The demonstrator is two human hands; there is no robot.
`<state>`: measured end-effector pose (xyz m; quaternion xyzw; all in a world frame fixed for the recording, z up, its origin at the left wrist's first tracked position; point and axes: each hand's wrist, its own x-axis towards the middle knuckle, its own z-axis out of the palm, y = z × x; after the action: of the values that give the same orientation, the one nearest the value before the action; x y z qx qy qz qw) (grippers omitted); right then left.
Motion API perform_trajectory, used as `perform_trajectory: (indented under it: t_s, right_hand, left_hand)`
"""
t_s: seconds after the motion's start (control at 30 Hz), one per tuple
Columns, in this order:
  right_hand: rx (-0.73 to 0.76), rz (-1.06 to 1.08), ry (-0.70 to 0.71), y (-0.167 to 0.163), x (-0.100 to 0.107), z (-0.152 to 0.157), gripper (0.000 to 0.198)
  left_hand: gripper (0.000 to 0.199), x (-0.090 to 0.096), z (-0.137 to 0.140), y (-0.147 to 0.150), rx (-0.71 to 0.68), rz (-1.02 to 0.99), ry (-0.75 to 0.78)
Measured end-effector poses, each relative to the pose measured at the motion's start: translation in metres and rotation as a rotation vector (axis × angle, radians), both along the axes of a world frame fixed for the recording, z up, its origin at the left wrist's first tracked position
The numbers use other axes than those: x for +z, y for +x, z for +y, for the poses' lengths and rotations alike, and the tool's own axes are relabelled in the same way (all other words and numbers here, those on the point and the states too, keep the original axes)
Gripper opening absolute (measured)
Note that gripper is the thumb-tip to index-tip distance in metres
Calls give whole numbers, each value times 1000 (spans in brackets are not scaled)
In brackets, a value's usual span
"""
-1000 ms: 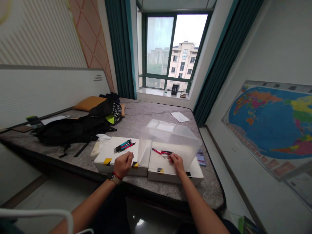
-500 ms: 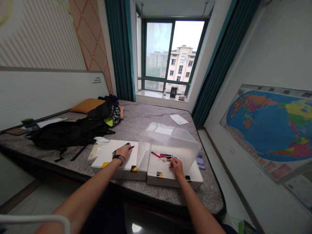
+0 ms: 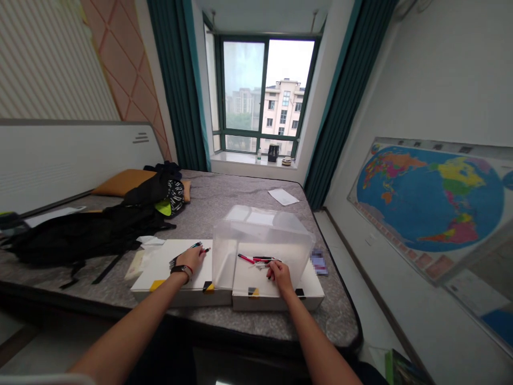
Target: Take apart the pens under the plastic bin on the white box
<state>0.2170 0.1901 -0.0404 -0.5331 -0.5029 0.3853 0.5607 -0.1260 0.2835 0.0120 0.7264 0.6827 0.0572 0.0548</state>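
Observation:
My left hand (image 3: 191, 259) rests over the left white box (image 3: 160, 267), its fingers closed round a red and black pen (image 3: 207, 249). Several other pens (image 3: 173, 262) lie partly hidden under that hand. A clear plastic bin (image 3: 224, 256) lies on its side over the right white box (image 3: 256, 302), its open side toward me. Inside it is a small pile of pens, among them a red one (image 3: 246, 259) and some white ones. At the pile, my right hand (image 3: 280, 275) has its fingers pinched; a dark tip below them looks like a pen's end.
Both boxes stand at the near edge of a grey mattress (image 3: 336, 321). To the left lie a black backpack (image 3: 80, 235) and tissues (image 3: 150, 240). A sheet of paper (image 3: 284, 197) is farther back, and a blurred packet (image 3: 319, 263) sits right of the bin.
The view has turned slightly right, so everything sits farther left. My right hand has drawn back a little from the pile, fingers pinched. My left hand stays over the pens on the left box.

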Motion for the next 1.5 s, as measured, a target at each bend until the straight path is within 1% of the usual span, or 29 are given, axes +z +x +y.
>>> perform_trajectory:
  t_s: [0.17, 0.3, 0.4, 0.57, 0.63, 0.7, 0.87, 1.0, 1.13, 1.2, 1.27, 1.37, 1.47, 1.5]
  right_hand:
    - [-11, -10, 3, 0, -1, 0, 34]
    - [-11, 5, 0, 0, -2, 0, 34]
    - [-6, 21, 0, 0, -2, 1, 33]
    - [-5, 49, -8, 0, -1, 0, 32]
    - [-9, 44, -9, 0, 0, 0, 31]
    - [-12, 38, -10, -1, 1, 0, 30]
    - [-9, 40, -5, -1, 3, -1, 29]
    - [-7, 47, -7, 0, 3, -1, 29]
    - [-11, 43, -14, -1, 2, -1, 29]
    - [-14, 40, -20, -1, 2, -1, 29]
    - [-13, 36, -23, -1, 1, -1, 29]
    - [-20, 23, -14, -1, 1, -1, 29]
    - [-23, 10, -9, -1, 1, 0, 30]
    - [-23, 10, -10, -1, 1, 0, 30]
  left_hand:
    - [25, 2, 0, 3, -36, 38, 4]
    - [29, 3, 0, 3, -1, 41, 5]
    - [34, 4, 0, 2, 22, 42, -23]
    - [32, 2, 1, 4, -13, 66, -44]
    - [31, 0, 4, 5, -5, 63, -47]
    - [28, -2, 9, 5, 5, 52, -73]
    - [22, 2, 18, 7, -48, 58, -157]
    - [20, 9, 16, 9, -74, 64, -179]
    - [13, 13, 12, 12, -116, 31, -282]
    - [13, 14, 9, 13, -116, 11, -304]
    - [15, 16, 3, 13, -111, 1, -266]
    - [18, 22, -13, 11, -127, 4, -151]
    - [20, 33, -42, 8, -110, -17, 34]
    - [22, 36, -55, 7, -82, -41, 67]
